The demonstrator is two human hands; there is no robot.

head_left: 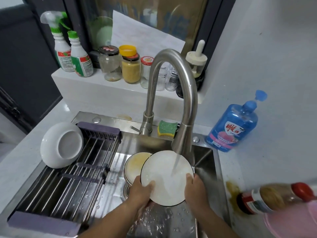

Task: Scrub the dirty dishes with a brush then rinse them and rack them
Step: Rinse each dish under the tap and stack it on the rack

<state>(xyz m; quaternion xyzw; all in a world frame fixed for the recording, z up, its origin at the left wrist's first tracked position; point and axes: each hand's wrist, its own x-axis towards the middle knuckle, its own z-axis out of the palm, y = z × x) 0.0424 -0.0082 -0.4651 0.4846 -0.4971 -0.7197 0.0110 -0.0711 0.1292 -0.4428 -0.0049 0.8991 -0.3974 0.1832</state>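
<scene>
Between both hands' thumbs point(150, 183), plate point(167, 177)

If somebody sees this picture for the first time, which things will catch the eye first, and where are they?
First comes the white plate in the middle of the sink, gripped at its rim by the left hand and the right hand, with water from the curved tap running onto it. Next, a blue soap bottle stands on the counter to the right. A white bowl leans on the rack at the left.
</scene>
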